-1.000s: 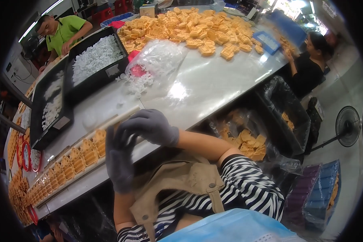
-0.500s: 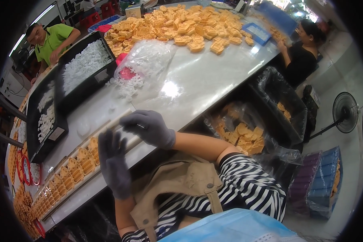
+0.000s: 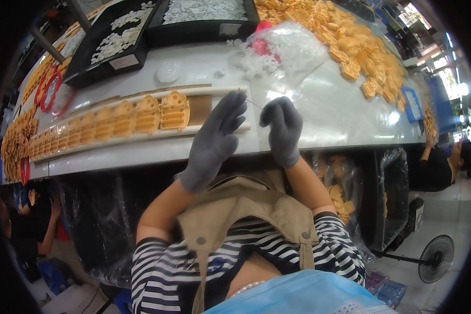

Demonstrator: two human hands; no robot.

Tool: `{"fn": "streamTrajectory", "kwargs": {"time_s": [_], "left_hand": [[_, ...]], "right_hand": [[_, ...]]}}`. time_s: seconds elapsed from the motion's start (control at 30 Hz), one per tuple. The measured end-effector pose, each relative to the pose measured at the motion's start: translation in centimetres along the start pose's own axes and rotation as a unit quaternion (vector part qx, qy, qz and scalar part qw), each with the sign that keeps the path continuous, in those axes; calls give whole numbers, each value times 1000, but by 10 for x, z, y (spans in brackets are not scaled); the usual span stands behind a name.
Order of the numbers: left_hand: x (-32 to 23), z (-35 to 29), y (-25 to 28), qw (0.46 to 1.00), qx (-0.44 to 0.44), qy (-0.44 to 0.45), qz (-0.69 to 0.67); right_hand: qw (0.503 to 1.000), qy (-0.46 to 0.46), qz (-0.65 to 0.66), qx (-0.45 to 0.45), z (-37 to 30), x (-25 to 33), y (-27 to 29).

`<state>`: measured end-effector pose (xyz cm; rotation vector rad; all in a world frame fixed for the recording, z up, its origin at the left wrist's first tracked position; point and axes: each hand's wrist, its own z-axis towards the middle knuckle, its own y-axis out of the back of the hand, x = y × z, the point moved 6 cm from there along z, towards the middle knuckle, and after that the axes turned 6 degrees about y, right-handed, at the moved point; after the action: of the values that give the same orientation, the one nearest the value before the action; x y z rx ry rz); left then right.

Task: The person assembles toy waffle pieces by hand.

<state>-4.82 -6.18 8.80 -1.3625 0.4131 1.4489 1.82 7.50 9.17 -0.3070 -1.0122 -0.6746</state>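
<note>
My left hand (image 3: pixel 214 138), in a grey glove, is raised over the table's near edge with its fingers stretched upward and the thumb apart. Beside it on the right, my gloved right hand (image 3: pixel 284 131) has its fingers curled into a pinch. A thin pale strand (image 3: pixel 254 105) runs from the right fingertips toward the left ones; whether the left fingers grip it I cannot tell. Left of my hands, a row of yellow-orange plastic pieces (image 3: pixel 174 111) stands between two pale rails (image 3: pixel 222 90). A bare brown strip (image 3: pixel 199 107) shows at the row's right end.
Two black trays (image 3: pixel 133 56) of small white parts stand behind the row. A clear bag (image 3: pixel 298 47) and loose white parts (image 3: pixel 256 62) lie farther back, before a heap of yellow-orange pieces (image 3: pixel 361 52). Red rings (image 3: pixel 48 93) lie far left. Another person's arm (image 3: pixel 429 149) shows at right.
The view has turned, bringing the row of pieces level across the table. My hands have moved from close together to side by side, and a thin strand now shows between them.
</note>
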Motion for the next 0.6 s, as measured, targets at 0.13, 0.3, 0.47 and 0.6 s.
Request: {"fn": "streamTrajectory", "kwargs": {"time_s": [0.13,0.3,0.47,0.6], "left_hand": [[1,-1,6,1000,-17,4,0],[0,-2,7,999,-11,-3,-34],[10,-1,12,1000,-17,-4,-19],[16,-5,21,991,-48,45,119]], "right_hand": [[998,-40,53,9,-1,-6,-2],[989,50,-109,86,-3,16,-18],[965,141,-175,135,-5,29,-26],[952,142,-212,170,8,41,-20]]}}
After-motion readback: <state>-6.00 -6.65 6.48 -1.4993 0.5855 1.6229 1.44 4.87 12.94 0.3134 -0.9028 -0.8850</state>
